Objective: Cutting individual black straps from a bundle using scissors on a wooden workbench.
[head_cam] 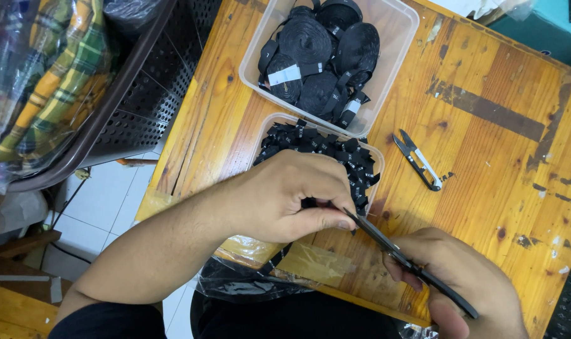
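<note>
Pinching black ribbon (310,203) in your left hand (292,198), your right hand (461,279) grips scissors (405,260); blade tips touch your left thumb.

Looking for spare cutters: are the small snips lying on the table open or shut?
Open. The small snips lie untouched on the wooden table, their two blade tips spread apart in a narrow V.
</note>
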